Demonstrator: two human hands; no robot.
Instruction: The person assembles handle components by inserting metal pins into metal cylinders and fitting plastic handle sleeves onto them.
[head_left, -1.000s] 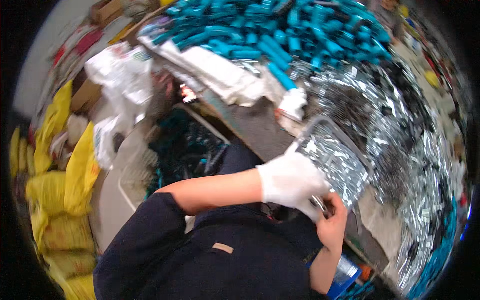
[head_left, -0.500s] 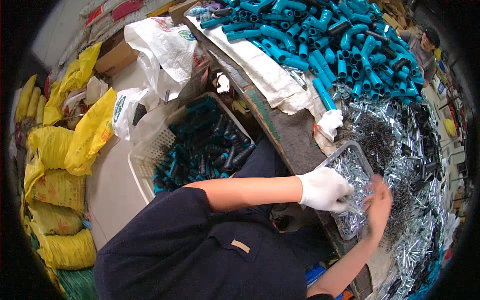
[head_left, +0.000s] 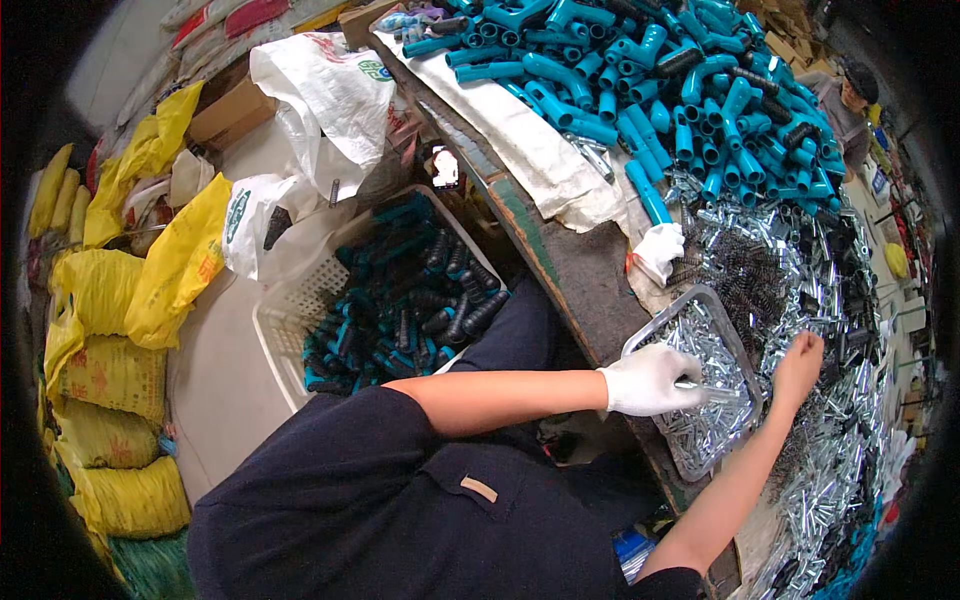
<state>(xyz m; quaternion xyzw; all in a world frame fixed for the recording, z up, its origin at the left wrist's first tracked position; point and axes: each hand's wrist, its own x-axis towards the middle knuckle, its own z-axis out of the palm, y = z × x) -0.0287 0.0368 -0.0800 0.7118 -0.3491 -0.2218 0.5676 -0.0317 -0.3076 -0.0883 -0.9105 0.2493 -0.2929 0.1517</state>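
Dark short-sleeved shirt point(head_left: 350, 510), one white glove point(head_left: 640, 385).
The navy-black cloth has loose sleeves point(head_left: 385, 405) and a pocket flap point(head_left: 450, 468) bearing a small, oblong tan tab point(head_left: 479, 489); dark trousers point(head_left: 515, 330) below. The glove covers the left hand point(head_left: 655, 380) to the wrist; the right hand point(head_left: 798, 370) is bare.

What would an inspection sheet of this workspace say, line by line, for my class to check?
Surface: table, dark, worn along its edge.
Things: tray of metal pins; springs heaped beside it; teal parts piled farther off.
Clutter: white sheet along the table edge.
Hands: left hand, gloved, holds metal pieces over the tray; right hand, bare, beyond the tray, grip unclear.
Cables: nothing seen clearly.
Surroundings: filled crate, white bag, yellow sacks, another person.
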